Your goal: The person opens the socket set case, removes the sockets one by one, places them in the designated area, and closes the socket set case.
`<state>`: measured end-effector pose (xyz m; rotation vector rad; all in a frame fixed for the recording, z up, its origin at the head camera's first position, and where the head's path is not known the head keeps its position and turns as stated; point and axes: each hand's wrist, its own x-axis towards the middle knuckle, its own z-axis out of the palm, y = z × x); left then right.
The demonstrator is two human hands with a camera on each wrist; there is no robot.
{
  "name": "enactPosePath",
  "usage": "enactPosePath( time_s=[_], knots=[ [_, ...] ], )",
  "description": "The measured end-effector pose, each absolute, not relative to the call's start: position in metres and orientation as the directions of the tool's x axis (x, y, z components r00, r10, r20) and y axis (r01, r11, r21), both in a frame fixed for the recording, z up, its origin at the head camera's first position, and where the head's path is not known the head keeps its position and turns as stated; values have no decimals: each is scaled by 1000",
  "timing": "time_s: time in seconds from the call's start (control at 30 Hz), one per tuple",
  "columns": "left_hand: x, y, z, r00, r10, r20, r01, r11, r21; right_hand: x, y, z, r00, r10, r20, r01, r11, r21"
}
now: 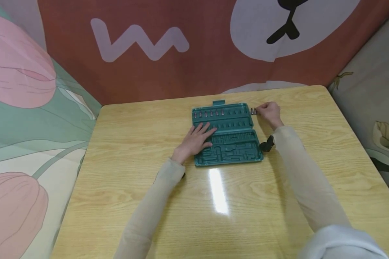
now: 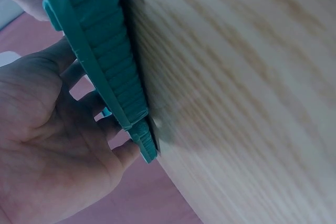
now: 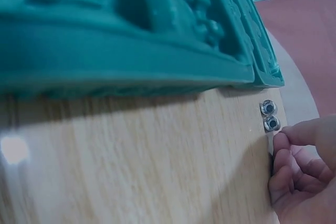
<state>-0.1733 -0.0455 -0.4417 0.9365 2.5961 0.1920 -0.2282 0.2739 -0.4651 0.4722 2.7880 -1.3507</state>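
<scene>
A green plastic tool case (image 1: 236,154) lies open and flat on the table, with moulded slots in both halves. Several small metal sockets (image 1: 211,113) fill the left part of its back row. My left hand (image 1: 194,141) rests spread over the case's left edge near the hinge; in the left wrist view its fingers (image 2: 126,153) lie along the case's side. Two more sockets (image 3: 270,116), with dark hexagonal holes, stand close together right of the case. My right hand (image 1: 269,112) is beside them, fingers curled and thumb and fingertips together; whether they pinch something I cannot tell.
The wooden table (image 1: 133,162) has its back edge just behind the case, against a printed cloth backdrop (image 1: 168,79). A latch tab (image 1: 218,102) sticks out at the case's back. A black wrist device (image 1: 267,144) hangs beside the case's right edge.
</scene>
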Motion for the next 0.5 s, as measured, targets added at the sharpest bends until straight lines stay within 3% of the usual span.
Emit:
enactPosePath(
  time_s=[0.5],
  knots=[
    [-174,-46,-442,-709,644,-288,591,765,257,-225,278,-461,-963,229,-144,253,573,-779]
  ],
)
